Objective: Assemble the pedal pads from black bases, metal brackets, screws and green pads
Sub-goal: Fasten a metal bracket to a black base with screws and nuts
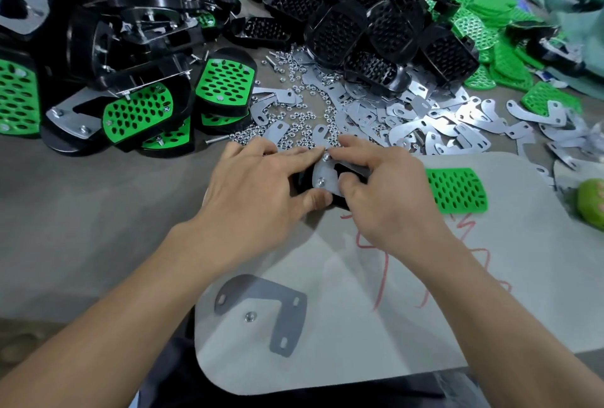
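A black base [305, 183] lies on the table at the centre with a metal bracket [323, 175] on top of it. My left hand [261, 182] grips the base from the left, thumb at its near edge, index finger stretched to the bracket's far end. My right hand [382, 178] holds the base from the right, and its fingertips pinch a small nut [326, 156] at the bracket's upper hole. A second nut [321, 181] sits on the bracket. One green pad [456, 190] lies just right of my right hand.
Finished pedals [137, 110] are piled at the left. Black bases [376, 31] heap at the back, green pads [496, 28] at the back right. Loose nuts [304, 123] and brackets [441, 116] cover the middle. A spare bracket [281, 306] and nut [250, 316] lie near me.
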Demonstrator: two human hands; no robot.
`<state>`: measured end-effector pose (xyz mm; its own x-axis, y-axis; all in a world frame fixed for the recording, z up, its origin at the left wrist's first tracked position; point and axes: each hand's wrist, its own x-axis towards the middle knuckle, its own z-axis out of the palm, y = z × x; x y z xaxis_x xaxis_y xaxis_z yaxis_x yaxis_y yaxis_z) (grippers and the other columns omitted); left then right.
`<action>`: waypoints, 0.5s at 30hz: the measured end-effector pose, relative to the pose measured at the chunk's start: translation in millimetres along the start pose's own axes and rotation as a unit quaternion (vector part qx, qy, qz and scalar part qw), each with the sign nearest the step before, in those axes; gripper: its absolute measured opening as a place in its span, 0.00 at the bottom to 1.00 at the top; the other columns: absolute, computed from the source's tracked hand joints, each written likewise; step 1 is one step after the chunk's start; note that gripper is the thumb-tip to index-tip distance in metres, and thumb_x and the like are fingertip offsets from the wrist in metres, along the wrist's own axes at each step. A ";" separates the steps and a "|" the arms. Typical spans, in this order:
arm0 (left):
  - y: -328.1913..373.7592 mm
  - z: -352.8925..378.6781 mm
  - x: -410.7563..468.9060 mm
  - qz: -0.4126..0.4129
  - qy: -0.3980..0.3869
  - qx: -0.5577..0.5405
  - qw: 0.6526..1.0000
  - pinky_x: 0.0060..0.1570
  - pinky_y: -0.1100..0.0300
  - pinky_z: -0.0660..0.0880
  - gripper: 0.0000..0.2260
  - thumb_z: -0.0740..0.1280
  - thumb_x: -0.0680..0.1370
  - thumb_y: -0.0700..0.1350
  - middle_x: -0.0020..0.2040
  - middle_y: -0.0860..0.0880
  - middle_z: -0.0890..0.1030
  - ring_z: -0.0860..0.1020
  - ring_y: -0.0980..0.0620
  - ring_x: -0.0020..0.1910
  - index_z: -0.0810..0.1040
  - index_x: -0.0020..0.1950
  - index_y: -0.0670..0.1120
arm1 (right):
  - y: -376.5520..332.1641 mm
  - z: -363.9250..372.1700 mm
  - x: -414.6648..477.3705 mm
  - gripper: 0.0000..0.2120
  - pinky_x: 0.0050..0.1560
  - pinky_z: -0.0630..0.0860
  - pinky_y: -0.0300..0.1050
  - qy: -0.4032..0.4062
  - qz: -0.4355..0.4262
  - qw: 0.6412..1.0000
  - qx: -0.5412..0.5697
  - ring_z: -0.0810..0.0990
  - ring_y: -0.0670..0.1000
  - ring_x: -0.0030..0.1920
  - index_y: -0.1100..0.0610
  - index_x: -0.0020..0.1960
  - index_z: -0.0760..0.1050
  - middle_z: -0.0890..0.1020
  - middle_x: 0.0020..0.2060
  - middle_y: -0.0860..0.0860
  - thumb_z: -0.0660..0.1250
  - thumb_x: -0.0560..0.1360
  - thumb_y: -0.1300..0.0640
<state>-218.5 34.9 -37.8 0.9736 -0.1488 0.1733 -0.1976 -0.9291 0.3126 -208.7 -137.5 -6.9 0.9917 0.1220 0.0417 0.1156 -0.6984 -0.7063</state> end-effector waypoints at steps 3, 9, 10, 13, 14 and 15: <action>0.2 1.5 -1.3 0.002 0.004 -0.002 1.000 0.52 0.58 0.57 0.33 0.52 0.72 0.75 0.69 0.65 0.76 0.66 0.60 0.57 0.69 0.75 0.65 | 0.7 3.5 -6.0 0.20 0.68 0.73 0.45 0.013 -0.021 1.000 -0.013 0.77 0.50 0.67 0.49 0.61 0.83 0.78 0.69 0.46 0.66 0.74 0.64; 0.1 0.6 -2.5 0.005 -0.004 -0.017 1.000 0.52 0.57 0.58 0.33 0.55 0.74 0.74 0.70 0.64 0.76 0.68 0.57 0.58 0.69 0.75 0.64 | 1.3 3.4 -18.8 0.13 0.68 0.68 0.41 -0.005 -0.064 0.997 -0.029 0.75 0.50 0.67 0.59 0.49 0.85 0.82 0.63 0.50 0.62 0.76 0.64; 0.2 0.1 -2.3 0.005 -0.005 -0.018 1.000 0.53 0.56 0.59 0.32 0.56 0.74 0.74 0.70 0.64 0.76 0.68 0.57 0.58 0.69 0.75 0.64 | -1.9 0.1 -16.0 0.12 0.67 0.67 0.36 0.005 -0.056 0.998 -0.017 0.76 0.48 0.66 0.57 0.48 0.86 0.82 0.64 0.48 0.63 0.77 0.64; 1.2 -1.0 -3.2 0.011 0.006 -0.027 1.000 0.53 0.53 0.61 0.30 0.58 0.75 0.72 0.66 0.63 0.79 0.69 0.55 0.59 0.72 0.74 0.63 | -12.4 -13.9 -0.3 0.14 0.65 0.71 0.35 0.028 -0.016 0.999 -0.021 0.80 0.44 0.59 0.49 0.51 0.87 0.84 0.61 0.44 0.66 0.76 0.63; 1.8 -1.9 -3.4 0.013 0.014 -0.032 0.999 0.52 0.53 0.61 0.29 0.59 0.75 0.71 0.62 0.63 0.81 0.70 0.54 0.58 0.73 0.73 0.62 | -14.7 -17.2 5.4 0.14 0.61 0.76 0.41 0.012 -0.021 0.999 -0.047 0.83 0.48 0.53 0.49 0.50 0.86 0.86 0.55 0.46 0.65 0.75 0.63; 3.0 -3.0 -3.8 0.016 0.023 -0.040 0.999 0.51 0.53 0.60 0.28 0.61 0.74 0.70 0.56 0.63 0.81 0.71 0.53 0.57 0.75 0.71 0.62 | -17.7 -20.0 9.9 0.13 0.53 0.80 0.48 -0.014 -0.032 0.997 -0.071 0.84 0.53 0.46 0.50 0.49 0.86 0.87 0.48 0.51 0.65 0.74 0.62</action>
<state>-223.1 33.7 -34.8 0.9606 -0.1602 0.2271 -0.2387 -0.8941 0.3791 -199.7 -138.0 20.2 0.9803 0.1873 0.0621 0.1870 -0.7816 -0.5951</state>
